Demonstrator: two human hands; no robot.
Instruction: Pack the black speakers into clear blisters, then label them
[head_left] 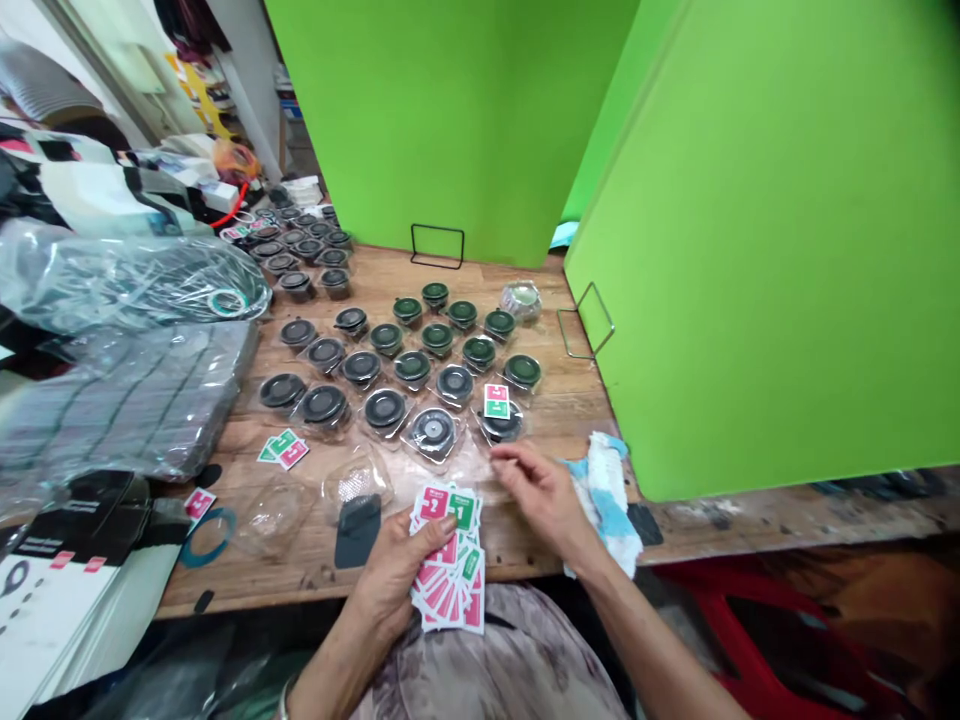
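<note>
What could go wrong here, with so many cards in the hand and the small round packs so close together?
The left hand grips a loose stack of pink and green cards, so some may slip off. The right hand is close to the clear round packs and could perhaps knock them.

Pink packet point(433, 503): a large white "2" (on top of the fanned stack)
Green packet point(465, 512): a large white "1", just beside the pink one
Tabletop packet point(496, 402): a white "1" on its green half
Small print: too blurred to read on any packet
</note>
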